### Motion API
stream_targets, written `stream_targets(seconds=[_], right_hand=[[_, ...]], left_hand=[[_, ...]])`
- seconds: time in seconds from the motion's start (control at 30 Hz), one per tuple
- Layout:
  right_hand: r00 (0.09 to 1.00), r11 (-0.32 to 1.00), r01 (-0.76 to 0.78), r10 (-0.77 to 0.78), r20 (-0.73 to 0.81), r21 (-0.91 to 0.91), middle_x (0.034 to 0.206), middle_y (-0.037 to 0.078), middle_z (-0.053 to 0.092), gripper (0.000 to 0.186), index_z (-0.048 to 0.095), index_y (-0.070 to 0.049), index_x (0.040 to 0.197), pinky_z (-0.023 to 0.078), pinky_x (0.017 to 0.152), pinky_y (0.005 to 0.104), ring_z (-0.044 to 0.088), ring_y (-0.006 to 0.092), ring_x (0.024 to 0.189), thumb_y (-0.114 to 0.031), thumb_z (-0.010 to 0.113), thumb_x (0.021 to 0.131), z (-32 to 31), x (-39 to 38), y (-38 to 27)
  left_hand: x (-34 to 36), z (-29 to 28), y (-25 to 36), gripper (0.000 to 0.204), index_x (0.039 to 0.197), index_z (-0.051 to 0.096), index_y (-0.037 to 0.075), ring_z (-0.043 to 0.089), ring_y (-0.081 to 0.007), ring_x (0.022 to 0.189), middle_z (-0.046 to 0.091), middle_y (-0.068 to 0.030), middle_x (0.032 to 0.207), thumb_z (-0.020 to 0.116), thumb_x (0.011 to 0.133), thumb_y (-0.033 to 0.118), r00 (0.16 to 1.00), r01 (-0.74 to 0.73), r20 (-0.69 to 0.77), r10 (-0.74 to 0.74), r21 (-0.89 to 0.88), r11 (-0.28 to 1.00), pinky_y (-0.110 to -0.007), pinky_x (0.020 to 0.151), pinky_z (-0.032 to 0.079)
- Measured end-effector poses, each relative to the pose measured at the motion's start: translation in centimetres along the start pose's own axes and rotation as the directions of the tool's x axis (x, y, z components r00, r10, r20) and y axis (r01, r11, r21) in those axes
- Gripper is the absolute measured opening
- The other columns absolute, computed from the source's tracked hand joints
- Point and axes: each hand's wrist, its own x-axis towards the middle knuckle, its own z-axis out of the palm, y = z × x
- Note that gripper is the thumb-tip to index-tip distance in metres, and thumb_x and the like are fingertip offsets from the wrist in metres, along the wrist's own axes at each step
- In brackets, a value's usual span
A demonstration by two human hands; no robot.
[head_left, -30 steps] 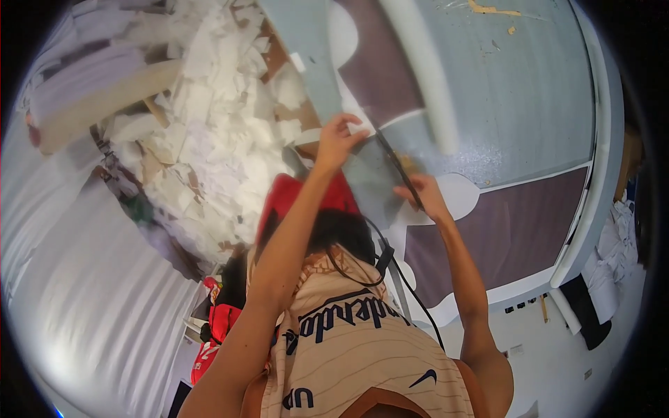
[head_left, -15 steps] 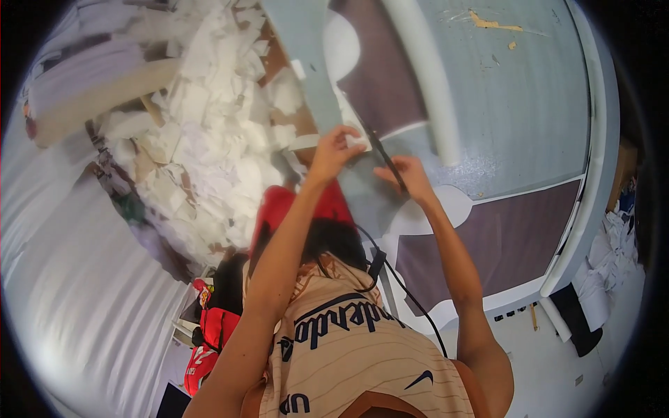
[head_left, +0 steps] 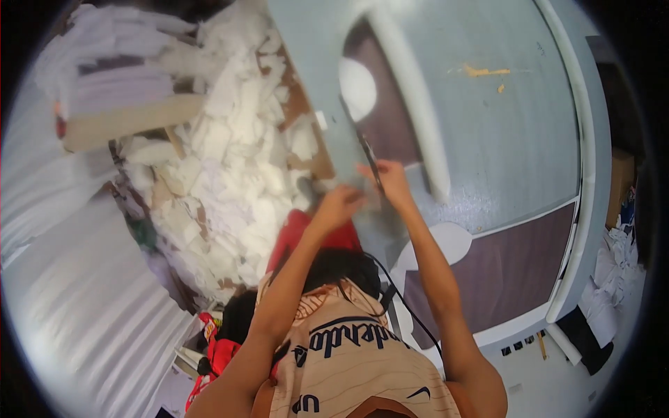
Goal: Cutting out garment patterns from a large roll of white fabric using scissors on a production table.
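My right hand (head_left: pixel 392 182) is closed around a pair of dark scissors (head_left: pixel 368 148), their long blades pointing away from me over the blue-grey table (head_left: pixel 509 132). Just left of it, my left hand (head_left: pixel 341 206) hovers by the table's near-left edge, its fingers bent and smeared by motion. Whether anything lies between those fingers cannot be made out. Beyond the scissor tips is a dark brown-purple sheet (head_left: pixel 390 129) with a white rounded shape (head_left: pixel 358 89) at its left. A white roll (head_left: pixel 411 90) lies along that sheet's right side.
Another brown-purple sheet (head_left: pixel 495 268) with a white rounded piece (head_left: pixel 443 245) lies near my right forearm. Heaped white scraps (head_left: pixel 237 174) cover the floor to the left, beside a pale wooden bench-like piece (head_left: pixel 132 122). A black cable (head_left: pixel 408 292) runs beside my waist. Yellowish tape remnants (head_left: pixel 484 71) mark the table.
My left hand has drawn back toward me, away from the sheet, and the white piece at its fingers no longer shows. My right hand keeps the scissors. The whole view has shifted.
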Motion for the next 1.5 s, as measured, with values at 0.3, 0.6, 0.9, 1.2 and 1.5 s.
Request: stream_targets(seconds=[0.3,0.6,0.9,1.2,1.5], right_hand=[[0.995,0.996,-0.087,0.086,-0.045,-0.023,0.051,-0.002,0.049,0.044,0.061,-0.009,0.066,0.032,0.041,0.0266,0.046,0.0086,0.041,-0.042,0.083,0.084,2.1,-4.3,0.9],[0.995,0.980,-0.079,0.088,-0.041,0.181,0.055,-0.003,0.050,0.045,0.057,-0.007,0.065,0.029,0.042,0.0259,0.046,0.0073,0.043,-0.036,0.084,0.085,5.9,-1.6,-1.9],[0.994,0.905,-0.025,0.066,-0.082,0.425,0.061,-0.003,0.051,0.024,0.060,-0.006,0.084,0.037,0.046,0.0239,0.049,0.0075,0.048,-0.023,0.074,0.093,10.8,6.8,-5.0],[0.988,0.904,0.002,0.064,-0.139,0.428,0.062,-0.003,0.051,0.030,0.056,-0.009,0.080,0.038,0.049,0.0245,0.048,0.0076,0.053,-0.028,0.075,0.093,12.5,10.0,-7.6],[0.948,0.922,-0.113,0.211,-0.236,0.370,0.055,-0.005,0.048,0.034,0.059,-0.008,0.072,0.034,0.042,0.0222,0.043,0.0042,0.044,-0.027,0.081,0.089,13.4,11.1,-11.0]], left_hand=[[20.0,-14.1,13.5,0.028,0.110,0.077,0.017,0.044,-0.0454,0.133,0.043,-0.0274,0.149,0.077,0.082,0.018,0.576,-0.422,-0.260,0.775,0.718,0.554,-0.049,0.108,0.040],[35.2,-23.2,0.6,0.034,0.113,0.073,0.001,0.071,-0.0186,0.078,0.076,-0.0114,0.092,0.076,0.081,0.011,0.868,-0.384,-0.438,0.234,-0.293,0.876,-0.031,0.076,0.057],[34.3,-24.6,4.1,0.029,0.111,0.072,-0.003,0.066,-0.0105,0.075,0.070,-0.0050,0.086,0.077,0.084,0.004,0.966,-0.238,-0.150,0.213,-0.182,0.954,-0.025,0.070,0.054],[34.4,-24.7,2.8,0.041,0.118,0.070,-0.001,0.067,-0.0117,0.081,0.071,-0.0068,0.092,0.079,0.078,-0.003,0.968,-0.250,-0.112,0.225,-0.336,0.908,-0.026,0.074,0.055],[35.8,-25.2,2.7,0.055,0.132,0.065,0.004,0.069,-0.0150,0.079,0.069,-0.0089,0.094,0.077,0.079,-0.002,0.961,-0.277,-0.079,0.266,-0.234,0.932,-0.027,0.071,0.055]])
